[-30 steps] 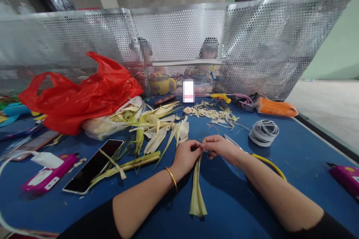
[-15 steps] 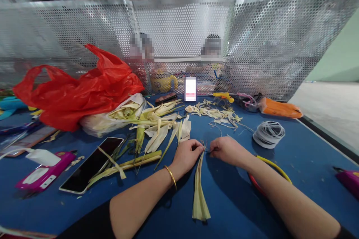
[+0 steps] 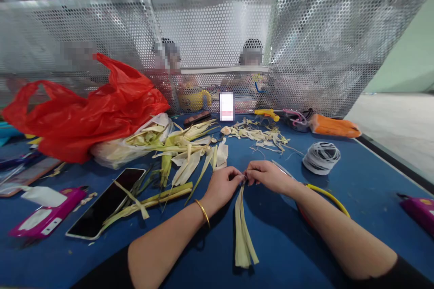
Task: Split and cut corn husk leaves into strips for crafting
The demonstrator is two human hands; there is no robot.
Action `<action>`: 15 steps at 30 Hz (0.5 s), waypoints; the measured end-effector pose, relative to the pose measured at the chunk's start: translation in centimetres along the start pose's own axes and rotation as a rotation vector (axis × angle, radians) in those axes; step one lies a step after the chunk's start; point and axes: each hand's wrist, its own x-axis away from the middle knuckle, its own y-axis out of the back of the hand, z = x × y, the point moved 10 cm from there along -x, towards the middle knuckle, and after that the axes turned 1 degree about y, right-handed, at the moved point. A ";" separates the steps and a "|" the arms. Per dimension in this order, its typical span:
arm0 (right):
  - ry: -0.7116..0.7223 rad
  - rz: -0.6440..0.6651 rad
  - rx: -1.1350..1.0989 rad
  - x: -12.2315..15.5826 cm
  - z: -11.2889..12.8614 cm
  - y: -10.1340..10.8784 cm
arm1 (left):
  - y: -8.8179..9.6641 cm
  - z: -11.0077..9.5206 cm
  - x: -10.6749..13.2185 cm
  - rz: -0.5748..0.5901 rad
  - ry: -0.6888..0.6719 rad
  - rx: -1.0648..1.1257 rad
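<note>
My left hand (image 3: 222, 186) is pinched on the top end of a pale green strip of dried corn husk (image 3: 243, 239). The husk hangs toward me over the table, split into two tails at its lower end. Close against it, my right hand (image 3: 266, 175) has thumb and fingers pressed together at the husk's tip. A fine thread seems to run between the fingertips, though it is hard to make out. To the right stands a roll of whitish thread (image 3: 321, 158), from which a loose strand trails leftward.
Husk leaves (image 3: 186, 162) and a dark phone (image 3: 108, 203) lie on the left, near a red plastic bag (image 3: 84, 113). Husk scraps (image 3: 257, 134) lie ahead, before a perforated metal screen (image 3: 210, 31). A yellow cable ring (image 3: 330, 198) sits under my right forearm; people sit beyond the screen.
My right hand has moved left, closing the small gap to my left hand at the husk's tip. The husk's tails have spread slightly. The whole view has shifted a little.
</note>
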 end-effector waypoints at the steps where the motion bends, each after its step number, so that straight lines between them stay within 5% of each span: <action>1: -0.003 0.005 -0.004 -0.1 -0.2 -0.1 | 0.1 0.0 0.0 -0.009 -0.002 0.026; 15: 0.034 0.019 -0.013 0.1 0.3 -0.2 | -2.3 1.2 0.3 0.171 0.333 0.516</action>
